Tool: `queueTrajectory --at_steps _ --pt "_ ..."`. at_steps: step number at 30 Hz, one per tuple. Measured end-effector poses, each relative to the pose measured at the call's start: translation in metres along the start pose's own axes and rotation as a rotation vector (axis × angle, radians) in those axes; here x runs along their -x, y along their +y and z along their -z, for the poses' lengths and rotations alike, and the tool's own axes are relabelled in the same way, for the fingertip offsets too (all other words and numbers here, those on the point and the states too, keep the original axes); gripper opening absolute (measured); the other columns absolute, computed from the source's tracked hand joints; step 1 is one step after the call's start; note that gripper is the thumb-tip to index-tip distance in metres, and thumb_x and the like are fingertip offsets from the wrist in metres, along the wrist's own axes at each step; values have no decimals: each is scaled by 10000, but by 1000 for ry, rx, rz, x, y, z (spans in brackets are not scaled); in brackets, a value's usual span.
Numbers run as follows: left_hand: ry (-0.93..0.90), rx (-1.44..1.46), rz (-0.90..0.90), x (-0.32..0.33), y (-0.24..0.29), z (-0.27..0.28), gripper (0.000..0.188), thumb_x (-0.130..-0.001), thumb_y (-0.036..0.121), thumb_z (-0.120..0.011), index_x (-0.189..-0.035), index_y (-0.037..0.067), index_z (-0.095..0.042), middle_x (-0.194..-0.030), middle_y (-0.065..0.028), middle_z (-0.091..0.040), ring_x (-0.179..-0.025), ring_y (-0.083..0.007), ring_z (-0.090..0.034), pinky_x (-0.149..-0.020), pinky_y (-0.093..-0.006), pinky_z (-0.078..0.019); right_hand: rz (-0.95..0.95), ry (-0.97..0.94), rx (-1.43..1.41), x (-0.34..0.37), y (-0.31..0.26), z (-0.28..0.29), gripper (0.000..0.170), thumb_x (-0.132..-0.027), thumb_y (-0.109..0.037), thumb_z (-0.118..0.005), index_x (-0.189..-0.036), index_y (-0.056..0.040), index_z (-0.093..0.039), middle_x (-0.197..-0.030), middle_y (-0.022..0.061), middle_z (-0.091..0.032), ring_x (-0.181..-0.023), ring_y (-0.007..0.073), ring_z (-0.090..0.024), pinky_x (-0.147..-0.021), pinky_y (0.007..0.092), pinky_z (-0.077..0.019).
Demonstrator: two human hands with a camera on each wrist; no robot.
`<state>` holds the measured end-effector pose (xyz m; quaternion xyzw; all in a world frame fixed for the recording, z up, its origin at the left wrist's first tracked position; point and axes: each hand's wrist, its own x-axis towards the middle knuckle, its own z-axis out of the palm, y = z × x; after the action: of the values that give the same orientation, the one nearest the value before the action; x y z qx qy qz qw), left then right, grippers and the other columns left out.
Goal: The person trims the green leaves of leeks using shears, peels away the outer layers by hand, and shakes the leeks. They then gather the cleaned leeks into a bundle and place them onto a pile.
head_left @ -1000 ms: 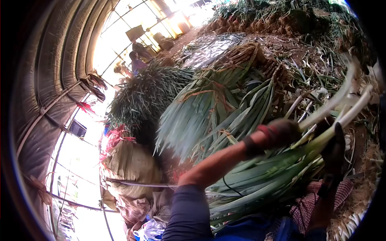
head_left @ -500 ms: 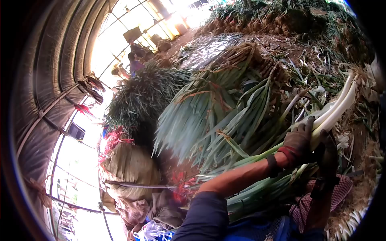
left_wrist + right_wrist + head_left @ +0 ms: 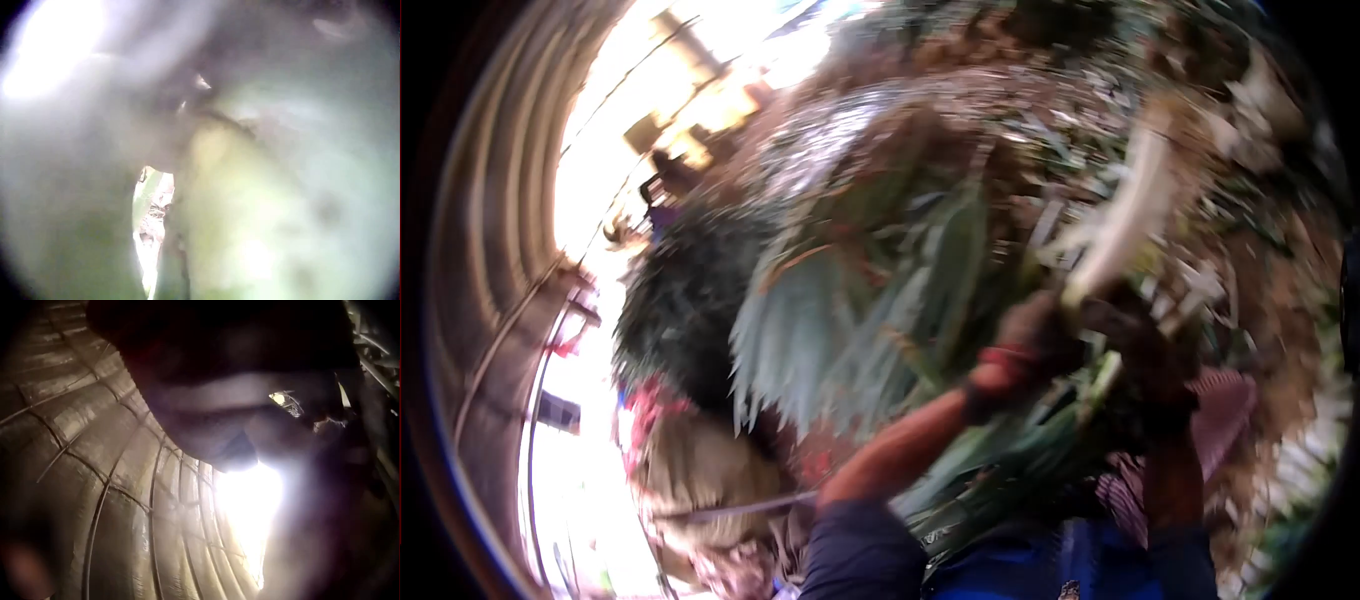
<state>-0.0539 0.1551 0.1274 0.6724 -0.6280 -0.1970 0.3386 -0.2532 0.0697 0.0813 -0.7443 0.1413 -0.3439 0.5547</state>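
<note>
Long leeks with thick white stalks [image 3: 1120, 230] point up and away from the body, blurred by motion. Around them, just below the white part, curls my gloved left hand [image 3: 1040, 335], with a red band at its wrist. Close to its right, my dark-gloved right hand [image 3: 1135, 335] grips the same stalks from the other side; its fingertips are blurred. More green leaves [image 3: 990, 460] lie under both arms. In the left wrist view a pale green stalk [image 3: 231, 212] fills much of the picture. The right wrist view shows the dark glove [image 3: 219, 419] up close.
A tied bundle of leeks [image 3: 800, 310] lies left of my hands, with a darker leafy heap [image 3: 690, 300] beyond. Sacks [image 3: 705, 470] stand lower left. White-ended leeks [image 3: 1300, 480] lie lower right, near a checked cloth [image 3: 1225, 410]. A ribbed sheet wall [image 3: 490, 250] curves at left.
The head view has turned, so the surroundings sit further left and blur. Both hands and the held leeks have shifted left in the picture, and the white stalks now point more steeply upward.
</note>
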Motion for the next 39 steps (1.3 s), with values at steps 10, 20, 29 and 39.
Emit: queueTrajectory --at_steps 10,20,29,39 --pt "-153 315 363 10 4 82 575 -745 -25 -877 -1276 26 -663 -1003 -21 -717 -866 -121 -686 -769 -295 -577 -217 369 7 -14 -53 88 1185 -783 -562 -914 -1621 31 -322 -1435 259 -572 -1296 324 -601 -1085 436 -547" --pt "-174 322 367 36 -1 74 691 -673 4 -898 -1319 11 -656 -1014 -3 -697 -864 -138 -649 -797 -318 -559 -259 -20 378 -107 -52 37 911 -783 -362 -921 -1473 47 -488 -1357 250 -655 -1257 433 -624 -1145 476 -491" --pt "-350 154 415 63 2 67 803 -691 77 -927 -1401 -4 -561 -1159 -109 -694 -1023 -185 -670 -933 -356 -571 -528 511 1127 -111 10 184 232 -949 -268 -652 -1044 -92 -769 -995 170 -775 -904 341 -764 -830 436 -626" --pt "-395 228 489 107 -28 71 730 -720 50 -908 -1384 35 -606 -1088 -62 -696 -895 -156 -671 -768 -334 -581 -722 788 1352 -18 94 396 318 -993 -250 -548 -1004 -55 -799 -1096 231 -765 -1008 390 -749 -865 473 -588"
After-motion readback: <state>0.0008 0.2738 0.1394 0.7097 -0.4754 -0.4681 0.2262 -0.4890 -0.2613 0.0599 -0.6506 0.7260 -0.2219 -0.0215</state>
